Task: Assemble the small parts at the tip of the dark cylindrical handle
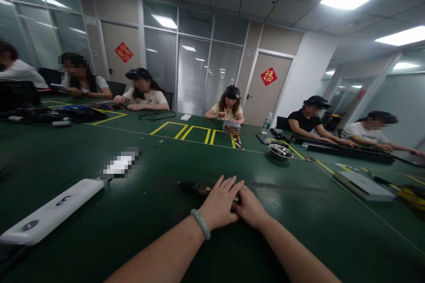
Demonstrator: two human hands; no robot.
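My two hands rest together on the green table point(139, 225), near its front edge. My left hand point(219, 201), with a pale green bangle on the wrist, lies with its fingers stretched out over my right hand point(249, 207). Both cover the near end of a long dark tool point(194, 187) that lies flat on the table and points left. My right hand's fingers are hidden under the left, so I cannot tell whether they grip the tool.
A white flat device point(49, 214) lies at the front left. A metal bowl point(280, 151) stands beyond my hands, a grey flat box point(363, 185) at the right. Several other people sit around the table's far side with parts and cables.
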